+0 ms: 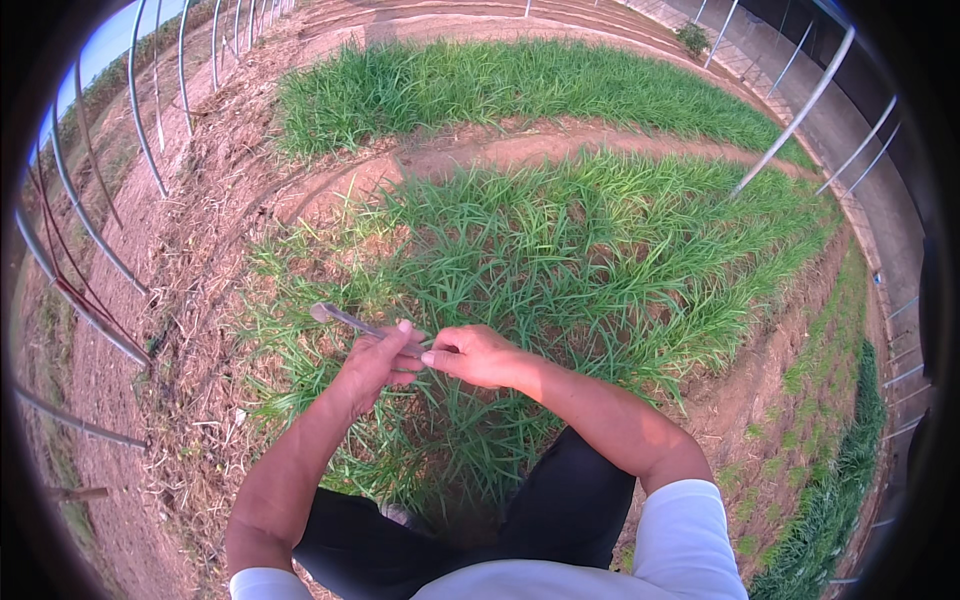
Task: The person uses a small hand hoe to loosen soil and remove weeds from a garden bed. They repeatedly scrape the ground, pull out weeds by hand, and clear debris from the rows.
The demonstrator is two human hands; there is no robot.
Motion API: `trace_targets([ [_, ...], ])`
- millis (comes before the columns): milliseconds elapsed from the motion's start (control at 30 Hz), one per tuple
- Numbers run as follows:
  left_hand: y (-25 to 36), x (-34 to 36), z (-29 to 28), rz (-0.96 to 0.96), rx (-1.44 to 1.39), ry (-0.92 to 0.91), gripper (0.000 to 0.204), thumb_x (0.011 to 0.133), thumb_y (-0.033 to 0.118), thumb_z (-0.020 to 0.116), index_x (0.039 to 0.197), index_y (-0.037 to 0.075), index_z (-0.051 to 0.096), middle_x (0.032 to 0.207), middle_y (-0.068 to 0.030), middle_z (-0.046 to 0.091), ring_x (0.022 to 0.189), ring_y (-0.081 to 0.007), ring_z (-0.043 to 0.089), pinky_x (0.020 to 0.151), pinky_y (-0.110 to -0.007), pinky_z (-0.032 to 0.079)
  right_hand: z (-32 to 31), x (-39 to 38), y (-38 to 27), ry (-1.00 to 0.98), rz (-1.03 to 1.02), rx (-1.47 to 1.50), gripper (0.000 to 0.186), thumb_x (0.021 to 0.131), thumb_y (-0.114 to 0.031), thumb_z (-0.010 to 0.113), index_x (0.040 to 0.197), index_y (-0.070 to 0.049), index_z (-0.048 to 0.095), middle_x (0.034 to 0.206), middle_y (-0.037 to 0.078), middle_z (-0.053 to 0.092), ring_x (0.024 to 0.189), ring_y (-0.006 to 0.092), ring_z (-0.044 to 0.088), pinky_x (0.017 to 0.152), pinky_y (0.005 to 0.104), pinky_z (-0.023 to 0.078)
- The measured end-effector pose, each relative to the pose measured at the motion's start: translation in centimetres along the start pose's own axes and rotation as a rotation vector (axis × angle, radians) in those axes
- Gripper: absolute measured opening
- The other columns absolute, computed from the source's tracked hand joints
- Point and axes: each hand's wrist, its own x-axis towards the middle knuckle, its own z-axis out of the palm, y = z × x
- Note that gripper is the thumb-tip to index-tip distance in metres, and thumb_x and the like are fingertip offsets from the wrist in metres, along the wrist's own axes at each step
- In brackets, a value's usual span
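My left hand (pixel 375 365) is closed around a slender grey hand tool (pixel 348 318). The tool's wider, blunt end points up and left, while my palm and fingers hide its other end. Close against the left fingertips, my right hand (pixel 472 356) has its thumb and forefinger pinched together. Whatever lies in that pinch is too small to make out. Both hands are held above a bed of long, narrow green leaves (pixel 520 245), which look like a grassy leaf crop. The plants reach up around my knees.
Beyond a bare soil path (pixel 490 150) lies another green bed (pixel 520 85). Dry straw (pixel 190 300) covers the ground on the left, beside curved metal hoops (pixel 90 225). A slanted pole (pixel 795 115) stands at the right, near a concrete strip (pixel 890 200). Smaller seedlings (pixel 790 440) grow at lower right.
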Motion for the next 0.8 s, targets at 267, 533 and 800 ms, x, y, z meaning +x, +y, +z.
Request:
trace_targets([
  [267,-0.5,0.6,-0.4,-0.014,0.001,0.06,0.042,0.106,0.045,0.054,0.109,0.006,0.067,0.097,-0.0085,0.072,0.082,-0.0176,0.069,0.07,-0.034,0.059,-0.7,0.8,1.2,0.301,0.206,0.557,0.055,0.102,-0.058,0.054,0.086,-0.006,0.059,0.075,0.003,0.058,0.061,0.0132,0.053,0.055,0.0291,0.045],
  [533,-0.5,0.2,-0.4,-0.018,0.032,0.056,0.045,0.105,0.048,0.055,0.107,0.005,0.068,0.096,-0.0085,0.072,0.081,-0.0182,0.069,0.07,-0.034,0.058,-2.2,-0.1,-0.1,0.31,0.271,0.863,0.06,0.1,-0.065,0.052,0.067,-0.016,0.042,0.056,-0.006,0.036,0.047,0.0068,0.029,0.042,0.0289,0.021],
  [800,-0.3,0.1,-0.2,-0.029,0.07,0.044,0.049,0.105,0.049,0.054,0.109,0.002,0.067,0.098,-0.0101,0.071,0.082,-0.0188,0.069,0.071,-0.034,0.059,-2.0,-0.2,-0.4,0.337,0.217,0.837,0.061,0.1,-0.065,0.053,0.065,-0.016,0.042,0.056,-0.006,0.036,0.049,0.0077,0.03,0.046,0.0298,0.022],
])
